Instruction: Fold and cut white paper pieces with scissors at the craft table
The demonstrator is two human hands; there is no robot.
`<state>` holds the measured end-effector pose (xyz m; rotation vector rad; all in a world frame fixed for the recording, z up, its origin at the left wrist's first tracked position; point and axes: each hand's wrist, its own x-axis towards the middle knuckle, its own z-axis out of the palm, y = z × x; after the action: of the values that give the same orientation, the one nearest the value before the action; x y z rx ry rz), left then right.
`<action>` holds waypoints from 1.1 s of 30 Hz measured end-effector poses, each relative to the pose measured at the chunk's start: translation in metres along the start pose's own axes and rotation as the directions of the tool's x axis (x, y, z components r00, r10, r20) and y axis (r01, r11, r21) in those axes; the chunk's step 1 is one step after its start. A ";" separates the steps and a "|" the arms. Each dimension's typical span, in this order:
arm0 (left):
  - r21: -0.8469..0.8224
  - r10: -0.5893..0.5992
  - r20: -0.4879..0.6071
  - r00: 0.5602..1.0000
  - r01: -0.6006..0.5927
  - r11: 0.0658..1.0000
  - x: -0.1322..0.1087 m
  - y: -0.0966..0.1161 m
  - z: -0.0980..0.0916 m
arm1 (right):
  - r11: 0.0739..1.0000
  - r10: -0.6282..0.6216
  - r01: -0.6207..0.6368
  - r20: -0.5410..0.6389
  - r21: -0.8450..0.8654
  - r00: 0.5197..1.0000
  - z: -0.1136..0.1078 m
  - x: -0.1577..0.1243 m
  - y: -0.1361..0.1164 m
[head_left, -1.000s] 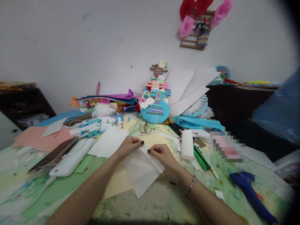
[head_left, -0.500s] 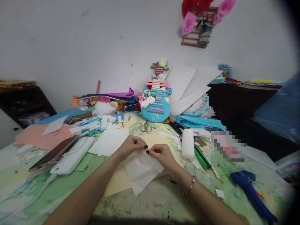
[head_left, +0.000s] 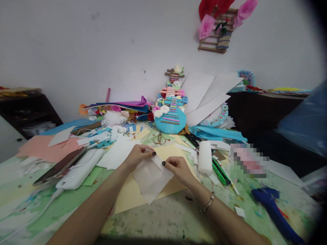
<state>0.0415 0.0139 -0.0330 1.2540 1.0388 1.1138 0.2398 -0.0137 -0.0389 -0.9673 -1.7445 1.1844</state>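
A thin white sheet of paper (head_left: 153,182) with a folded upper edge hangs between my two hands. My left hand (head_left: 140,156) pinches its upper left corner between thumb and fingers. At the fold's right part, my right hand (head_left: 177,167) grips the same sheet, thumb and index finger pressed together. A short stretch of the folded edge shows between the two thumbs. Under the hands lies a larger cream sheet of paper (head_left: 129,199), partly covered by the white one. Scissors (head_left: 159,139) with gold handles rest just beyond the hands.
To the right are a white paper roll (head_left: 204,157), a green utility knife (head_left: 220,172) and a blue glue gun (head_left: 274,211). On the left lie a white power bank (head_left: 79,169) with a cable and a dark phone (head_left: 58,166). Behind stands a blue paper instrument (head_left: 170,120).
My hands have moved apart along the folded edge, the left one going up and left. The white sheet has risen slightly with them.
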 end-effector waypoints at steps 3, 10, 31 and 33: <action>-0.010 -0.009 -0.018 1.000 0.009 1.000 0.000 0.000 -0.001 | 0.999 -0.016 0.016 -0.002 -0.038 1.000 -0.001 0.000 -0.001; -0.021 -0.030 -0.067 0.997 0.029 0.999 0.002 0.001 -0.006 | 0.994 -0.052 0.049 -0.029 -0.099 0.998 -0.005 0.001 0.002; -0.072 -0.179 -0.034 0.983 0.176 0.982 0.002 -0.001 -0.011 | 0.995 0.075 -0.072 -0.054 0.062 0.996 -0.023 0.004 -0.002; -0.032 -0.190 0.024 0.982 0.190 0.981 0.001 -0.002 -0.009 | 0.992 0.101 -0.095 -0.070 0.083 0.992 -0.024 0.005 0.000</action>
<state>0.0325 0.0169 -0.0350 1.1122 1.0953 0.9658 0.2594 -0.0009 -0.0325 -1.0457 -1.5950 1.2544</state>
